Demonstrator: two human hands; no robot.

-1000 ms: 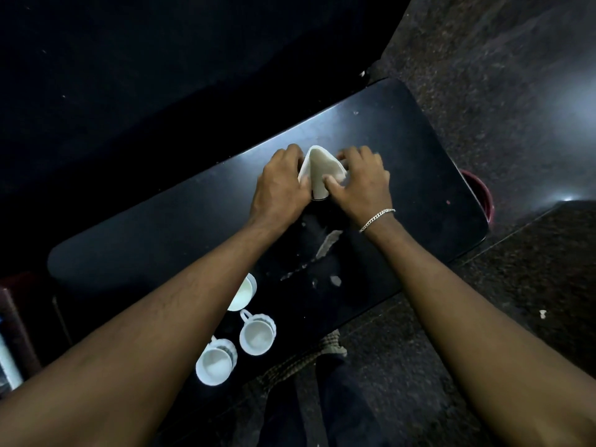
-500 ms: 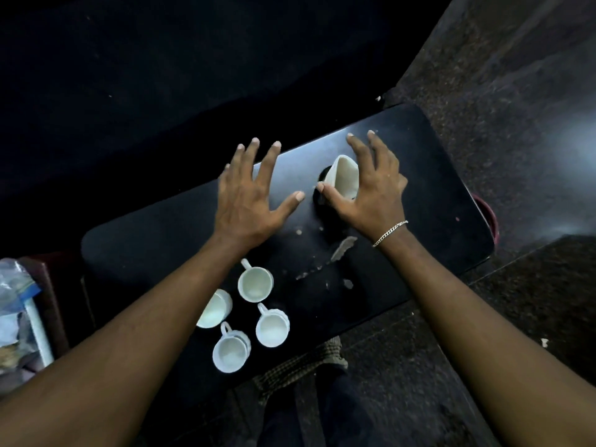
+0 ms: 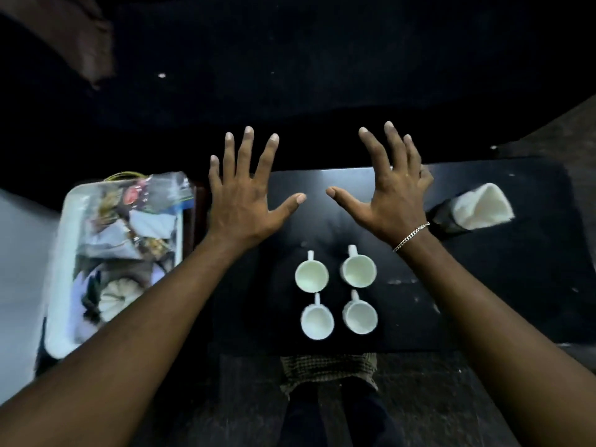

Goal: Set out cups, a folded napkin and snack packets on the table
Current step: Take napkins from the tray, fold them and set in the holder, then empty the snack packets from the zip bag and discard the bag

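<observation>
Both hands were empty, fingers spread: left hand (image 3: 244,201) and right hand (image 3: 388,195) above the black table (image 3: 503,285) at frame centre. Four white cups (image 3: 335,293) stood in a square below them. The folded napkin (image 3: 480,206) stood at right. Snack packets (image 3: 142,217) filled a white tray (image 3: 59,269) at left.

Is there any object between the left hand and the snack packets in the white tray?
Nothing visible stands between them. The left hand hovers open over the table's left end, and the snack packets lie uncovered in the white tray directly to its left. The four cups sit nearer the person, outside that path.
</observation>
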